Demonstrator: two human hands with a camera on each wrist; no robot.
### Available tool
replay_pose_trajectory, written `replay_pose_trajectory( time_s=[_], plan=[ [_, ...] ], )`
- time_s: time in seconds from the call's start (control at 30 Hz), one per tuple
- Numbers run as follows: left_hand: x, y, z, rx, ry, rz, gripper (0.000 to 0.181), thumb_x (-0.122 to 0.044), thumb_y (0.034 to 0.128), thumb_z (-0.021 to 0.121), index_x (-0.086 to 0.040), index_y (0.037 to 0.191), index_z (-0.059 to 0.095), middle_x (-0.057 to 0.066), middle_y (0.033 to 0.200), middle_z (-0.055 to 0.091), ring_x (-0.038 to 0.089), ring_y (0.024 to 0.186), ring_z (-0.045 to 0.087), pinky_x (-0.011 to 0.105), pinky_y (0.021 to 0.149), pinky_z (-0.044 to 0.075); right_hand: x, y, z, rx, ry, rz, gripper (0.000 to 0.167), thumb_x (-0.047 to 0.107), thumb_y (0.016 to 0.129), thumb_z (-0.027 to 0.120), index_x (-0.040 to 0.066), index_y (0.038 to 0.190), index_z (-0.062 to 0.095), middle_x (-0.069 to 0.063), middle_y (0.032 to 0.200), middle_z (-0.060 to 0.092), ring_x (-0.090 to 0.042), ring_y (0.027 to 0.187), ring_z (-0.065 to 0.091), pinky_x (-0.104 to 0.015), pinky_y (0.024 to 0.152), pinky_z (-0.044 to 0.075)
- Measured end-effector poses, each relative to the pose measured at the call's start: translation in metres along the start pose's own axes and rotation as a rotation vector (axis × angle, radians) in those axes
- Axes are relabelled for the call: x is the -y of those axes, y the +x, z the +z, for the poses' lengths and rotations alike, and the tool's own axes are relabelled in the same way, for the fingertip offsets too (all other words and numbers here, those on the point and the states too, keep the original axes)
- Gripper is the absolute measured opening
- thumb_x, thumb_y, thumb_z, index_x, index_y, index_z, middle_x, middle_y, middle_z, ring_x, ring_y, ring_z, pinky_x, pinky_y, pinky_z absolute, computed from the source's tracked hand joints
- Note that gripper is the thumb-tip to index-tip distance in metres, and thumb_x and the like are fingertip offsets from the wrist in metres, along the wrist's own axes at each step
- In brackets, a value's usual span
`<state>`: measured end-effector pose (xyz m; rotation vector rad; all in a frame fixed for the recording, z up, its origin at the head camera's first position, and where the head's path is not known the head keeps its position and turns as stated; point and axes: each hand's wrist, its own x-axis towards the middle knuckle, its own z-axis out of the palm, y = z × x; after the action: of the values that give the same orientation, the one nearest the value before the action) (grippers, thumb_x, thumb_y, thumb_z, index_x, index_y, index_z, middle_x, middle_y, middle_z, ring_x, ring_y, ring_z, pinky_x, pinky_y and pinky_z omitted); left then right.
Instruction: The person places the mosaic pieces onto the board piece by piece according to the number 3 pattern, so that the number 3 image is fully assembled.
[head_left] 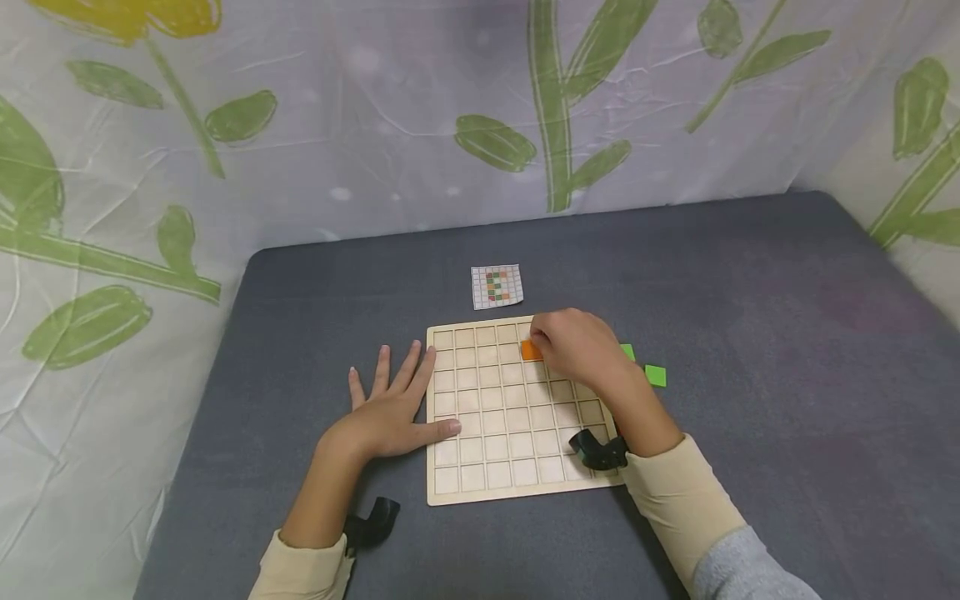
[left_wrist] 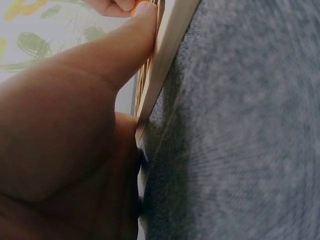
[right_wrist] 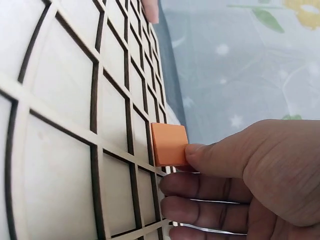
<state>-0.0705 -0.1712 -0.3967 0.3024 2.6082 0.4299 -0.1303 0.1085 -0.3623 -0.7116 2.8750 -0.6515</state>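
A wooden grid board point(head_left: 465, 497) with square cells lies on the table. My right hand point(head_left: 576, 348) is over its far right part and pinches an orange square tile point(right_wrist: 170, 144) between thumb and fingers. In the right wrist view the tile stands on edge or tilted against the grid; whether it touches a cell floor I cannot tell. My left hand point(head_left: 386, 417) lies spread at the board's left edge, its thumb resting on the board and its other fingers straight on the table. Green square tiles point(head_left: 656, 376) lie right of the board, one partly behind my right wrist.
A small paper card point(head_left: 497, 287) with a coloured grid pattern lies beyond the board. Dark grey cloth covers the table point(head_left: 750, 333). A white curtain point(head_left: 360, 125) with painted plants hangs behind it. Black wrist-worn pieces point(head_left: 375, 523) stick out near both wrists.
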Motion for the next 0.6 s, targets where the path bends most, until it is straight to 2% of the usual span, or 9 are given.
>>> replay_pose_trajectory(
  time_s=[0.07, 0.2, 0.27, 0.33, 0.5, 0.6],
  plan=[
    [-0.0008, -0.0003, -0.001, -0.002, -0.002, 0.005, 0.116, -0.082, 0.0806, 0.055, -0.024, 0.162, -0.004, 0.002, 0.167, -0.012, 0.034, 0.146, -0.028, 0.065, 0.102, -0.027, -0.0003, 0.0006, 0.0009, -0.006, 0.004, -0.004, 0.04, -0.002, 0.096, 0.057, 0.014, 0.064, 0.041, 0.004, 0.062, 0.025, -0.013, 0.058, 0.022, -0.03, 0.055, 0.018],
    [-0.0034, -0.0031, -0.0046, -0.012, -0.014, 0.018, 0.116, -0.081, 0.0812, 0.056, -0.022, 0.163, -0.001, 0.005, 0.168, -0.009, 0.037, 0.147, -0.025, 0.067, 0.102, -0.025, 0.0001, 0.0006, 0.0013, -0.018, -0.006, 0.002, 0.031, 0.0, 0.096, 0.06, 0.012, 0.068, 0.054, 0.003, 0.063, 0.038, -0.014, 0.058, 0.031, -0.03, 0.054, 0.026],
    [-0.0036, -0.0042, -0.0053, -0.018, -0.017, 0.023, 0.115, -0.081, 0.0817, 0.055, -0.021, 0.163, 0.0, 0.006, 0.168, -0.008, 0.038, 0.147, -0.024, 0.068, 0.103, -0.024, 0.0002, 0.0004, 0.0018, -0.022, -0.019, 0.002, 0.023, 0.002, 0.095, 0.063, 0.012, 0.074, 0.065, 0.003, 0.067, 0.051, -0.013, 0.059, 0.04, -0.029, 0.054, 0.033],
    [-0.0043, -0.0053, -0.0059, -0.017, -0.02, 0.023, 0.114, -0.08, 0.0821, 0.056, -0.021, 0.163, 0.0, 0.006, 0.168, -0.007, 0.038, 0.147, -0.024, 0.068, 0.103, -0.023, 0.0001, 0.0003, 0.0027, -0.016, -0.035, -0.005, 0.021, 0.005, 0.095, 0.065, 0.011, 0.075, 0.068, 0.002, 0.067, 0.055, -0.014, 0.06, 0.043, -0.03, 0.055, 0.035],
    [-0.0048, -0.0053, -0.0058, -0.012, -0.016, 0.016, 0.113, -0.077, 0.0835, 0.058, -0.021, 0.163, 0.0, 0.006, 0.168, -0.008, 0.039, 0.147, -0.024, 0.069, 0.103, -0.023, 0.0002, -0.002, 0.0031, 0.02, -0.091, -0.05, 0.033, 0.004, 0.096, 0.063, 0.015, 0.065, 0.059, 0.003, 0.061, 0.046, -0.014, 0.059, 0.038, -0.03, 0.053, 0.029],
    [-0.004, -0.0037, -0.0051, -0.016, -0.009, 0.015, 0.113, -0.078, 0.0832, 0.057, -0.021, 0.163, -0.001, 0.006, 0.168, -0.008, 0.038, 0.147, -0.024, 0.068, 0.104, -0.023, 0.0002, -0.0046, 0.001, 0.041, -0.135, -0.075, 0.032, -0.005, 0.093, 0.058, 0.014, 0.068, 0.059, 0.002, 0.062, 0.048, -0.016, 0.059, 0.042, -0.031, 0.053, 0.033]
  ],
)
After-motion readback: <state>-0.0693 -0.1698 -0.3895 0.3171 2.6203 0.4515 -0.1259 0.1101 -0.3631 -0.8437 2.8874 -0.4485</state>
